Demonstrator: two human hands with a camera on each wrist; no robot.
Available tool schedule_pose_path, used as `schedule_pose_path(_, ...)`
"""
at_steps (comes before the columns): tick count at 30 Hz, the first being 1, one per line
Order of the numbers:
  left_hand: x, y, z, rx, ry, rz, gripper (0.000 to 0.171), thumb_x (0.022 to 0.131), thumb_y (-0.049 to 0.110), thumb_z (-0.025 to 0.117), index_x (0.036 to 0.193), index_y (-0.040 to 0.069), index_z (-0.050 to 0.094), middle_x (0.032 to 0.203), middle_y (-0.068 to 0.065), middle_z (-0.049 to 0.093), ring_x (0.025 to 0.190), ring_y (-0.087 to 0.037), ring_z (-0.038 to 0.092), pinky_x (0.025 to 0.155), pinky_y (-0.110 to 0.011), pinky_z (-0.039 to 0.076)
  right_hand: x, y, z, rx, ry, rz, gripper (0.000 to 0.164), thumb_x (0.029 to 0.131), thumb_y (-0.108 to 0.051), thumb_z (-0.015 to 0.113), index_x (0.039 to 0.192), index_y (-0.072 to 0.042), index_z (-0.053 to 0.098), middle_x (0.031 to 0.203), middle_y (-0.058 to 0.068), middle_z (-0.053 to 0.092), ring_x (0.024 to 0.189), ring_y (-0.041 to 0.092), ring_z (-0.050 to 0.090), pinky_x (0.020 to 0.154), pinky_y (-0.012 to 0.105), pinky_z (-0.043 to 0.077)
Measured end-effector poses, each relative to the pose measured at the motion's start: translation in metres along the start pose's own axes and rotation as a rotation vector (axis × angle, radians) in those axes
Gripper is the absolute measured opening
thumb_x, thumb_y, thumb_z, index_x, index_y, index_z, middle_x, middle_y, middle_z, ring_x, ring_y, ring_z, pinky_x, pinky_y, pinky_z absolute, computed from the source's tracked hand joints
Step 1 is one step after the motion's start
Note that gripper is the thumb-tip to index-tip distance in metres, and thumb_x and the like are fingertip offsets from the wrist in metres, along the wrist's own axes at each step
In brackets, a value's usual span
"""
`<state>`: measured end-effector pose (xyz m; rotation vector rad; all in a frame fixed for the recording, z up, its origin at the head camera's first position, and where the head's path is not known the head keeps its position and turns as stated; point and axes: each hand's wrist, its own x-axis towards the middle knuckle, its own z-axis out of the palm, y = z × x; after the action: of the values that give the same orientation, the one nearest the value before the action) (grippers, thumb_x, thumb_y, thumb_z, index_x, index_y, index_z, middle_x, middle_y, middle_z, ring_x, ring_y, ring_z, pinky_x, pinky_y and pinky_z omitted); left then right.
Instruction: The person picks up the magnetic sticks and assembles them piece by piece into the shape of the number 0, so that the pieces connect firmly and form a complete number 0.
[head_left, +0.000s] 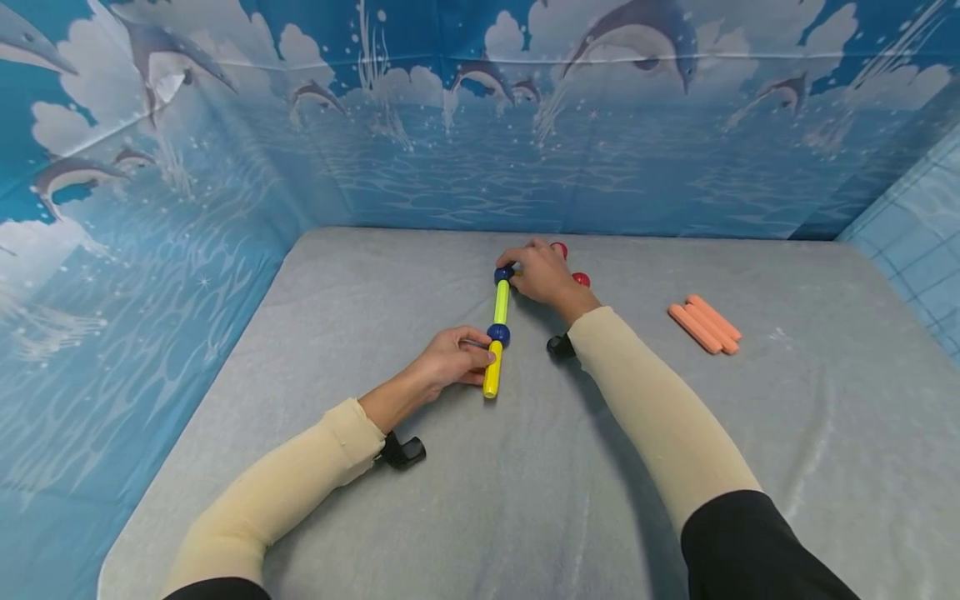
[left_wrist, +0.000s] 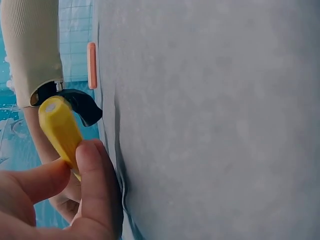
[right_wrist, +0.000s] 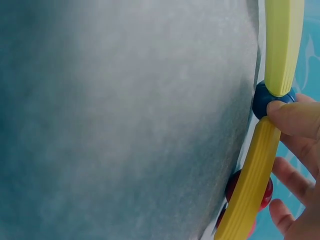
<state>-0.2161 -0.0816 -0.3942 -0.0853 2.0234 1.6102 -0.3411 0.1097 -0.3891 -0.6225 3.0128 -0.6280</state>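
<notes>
A jointed chain of rods and balls runs away from me. Nearest is a yellow rod [head_left: 491, 379] [left_wrist: 61, 127], which my left hand [head_left: 453, 358] [left_wrist: 87, 200] pinches between thumb and fingers. It meets a blue ball [head_left: 498, 335], right by the left fingertips. Beyond this comes a yellow-green rod [head_left: 501, 302] [right_wrist: 283, 47], ending in a second blue ball [head_left: 503, 274] [right_wrist: 261, 102]. My right hand [head_left: 542, 273] [right_wrist: 300, 132] grips that far ball with its thumb on it. From the same ball another yellow rod [right_wrist: 252, 177] extends, mostly hidden under the right hand in the head view.
Red balls [head_left: 581, 279] [right_wrist: 267, 195] lie just beyond the right hand. Three orange rods [head_left: 703, 324] lie side by side to the right on the grey-covered table [head_left: 390, 283]. A blue dolphin curtain [head_left: 480, 183] hangs behind it and along the left.
</notes>
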Motion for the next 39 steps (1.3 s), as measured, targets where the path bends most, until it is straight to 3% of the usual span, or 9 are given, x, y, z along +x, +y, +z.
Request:
schedule_pose_path(6, 0.001, 0.0, -0.001, -0.005, -0.015, -0.005, 0.031, 0.095, 0.005, 0.064, 0.125, 0.003, 0.058, 0.101, -0.006, 0.064, 0.078, -0.012, 0.063, 0.071, -0.024, 0.059, -0.002, 0.0, 0.0, -0.014, -0.002, -0.009, 0.032, 0.095, -0.013, 0.066, 0.126, -0.02, 0.068, 0.129, 0.006, 0.068, 0.123, 0.031, 0.047, 0.094, 0.048, 0.036)
schedule_pose_path(14, -0.001, 0.0, -0.004, 0.01, -0.012, -0.009, 0.031, 0.095, 0.008, 0.064, 0.126, 0.003, 0.057, 0.106, -0.007, 0.065, 0.082, -0.013, 0.063, 0.075, -0.027, 0.06, -0.012, 0.004, -0.012, -0.076, 0.05, -0.076, 0.036, 0.096, -0.013, 0.062, 0.131, -0.021, 0.064, 0.138, 0.011, 0.062, 0.136, 0.038, 0.042, 0.107, 0.061, 0.031)
schedule_pose_path(19, -0.005, -0.002, -0.008, 0.015, -0.013, -0.004, 0.034, 0.097, 0.011, 0.063, 0.129, 0.003, 0.055, 0.107, -0.01, 0.063, 0.076, -0.012, 0.065, 0.07, -0.025, 0.06, -0.044, 0.017, -0.023, -0.084, 0.019, -0.09, 0.041, 0.094, -0.018, 0.066, 0.135, -0.017, 0.061, 0.138, 0.014, 0.059, 0.134, 0.04, 0.042, 0.103, 0.064, 0.034)
schedule_pose_path(22, -0.007, -0.004, -0.017, 0.038, 0.01, 0.034, 0.036, 0.098, 0.012, 0.061, 0.132, 0.002, 0.053, 0.109, -0.012, 0.062, 0.071, -0.012, 0.065, 0.067, -0.025, 0.059, -0.07, 0.031, -0.031, -0.078, -0.019, -0.067, 0.047, 0.093, -0.021, 0.067, 0.139, -0.015, 0.058, 0.143, 0.017, 0.054, 0.134, 0.042, 0.04, 0.103, 0.067, 0.033)
schedule_pose_path(28, -0.008, 0.0, -0.041, 0.211, 0.051, 0.149, 0.035, 0.1, 0.016, 0.058, 0.133, 0.006, 0.056, 0.118, -0.013, 0.061, 0.083, -0.019, 0.064, 0.071, -0.028, 0.057, -0.107, 0.064, -0.049, -0.038, -0.019, 0.018, 0.048, 0.094, -0.018, 0.066, 0.14, -0.01, 0.055, 0.145, 0.023, 0.05, 0.135, 0.048, 0.036, 0.102, 0.073, 0.029)
schedule_pose_path(34, -0.001, 0.006, -0.055, 0.403, -0.027, 0.272, 0.034, 0.101, 0.017, 0.056, 0.134, 0.007, 0.057, 0.126, -0.014, 0.059, 0.099, -0.027, 0.062, 0.079, -0.035, 0.054, -0.115, 0.075, -0.056, -0.009, -0.011, 0.083, 0.046, 0.097, -0.017, 0.062, 0.14, -0.008, 0.053, 0.149, 0.023, 0.046, 0.138, 0.049, 0.031, 0.106, 0.072, 0.025)
schedule_pose_path(39, 0.007, 0.01, -0.053, 0.476, -0.088, 0.304, 0.035, 0.101, 0.017, 0.056, 0.135, 0.009, 0.058, 0.127, -0.013, 0.06, 0.098, -0.027, 0.062, 0.077, -0.034, 0.054, -0.113, 0.074, -0.052, 0.004, -0.009, 0.067, 0.046, 0.096, -0.017, 0.062, 0.14, -0.006, 0.053, 0.147, 0.024, 0.048, 0.137, 0.048, 0.034, 0.108, 0.068, 0.026)
